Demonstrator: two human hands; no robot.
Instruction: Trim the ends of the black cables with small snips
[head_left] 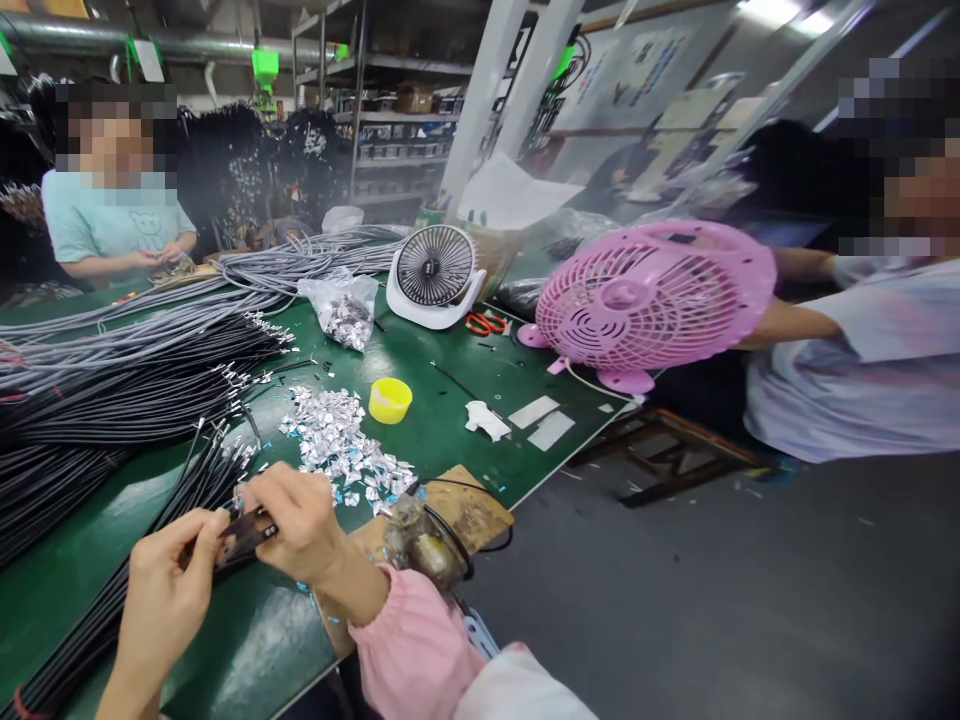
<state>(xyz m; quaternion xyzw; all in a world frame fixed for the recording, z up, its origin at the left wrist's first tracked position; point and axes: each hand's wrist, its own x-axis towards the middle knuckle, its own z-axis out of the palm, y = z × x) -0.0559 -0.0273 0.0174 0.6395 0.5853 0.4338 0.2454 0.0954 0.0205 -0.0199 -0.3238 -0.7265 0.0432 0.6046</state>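
At the lower left my left hand (169, 590) has its thumb and fingers pinched at the left end of a small dark flat piece (244, 532). My right hand (296, 520) is closed round the right end of that piece, close beside the left one. What the dark piece is cannot be made out. Just behind and under my hands runs a bundle of black cables (187, 490) with stripped or tipped ends. A pile of small silvery foil pieces (341, 440) lies beyond my right hand, with a yellow round container (390, 400) next to it.
A small white fan (435, 275), orange-handled scissors (486, 323) and a plastic bag (343, 310) stand or lie farther back. The pink fan (637, 300) is at the table's right edge. A wooden board (469, 505) with a device is by my right forearm. Two people sit nearby.
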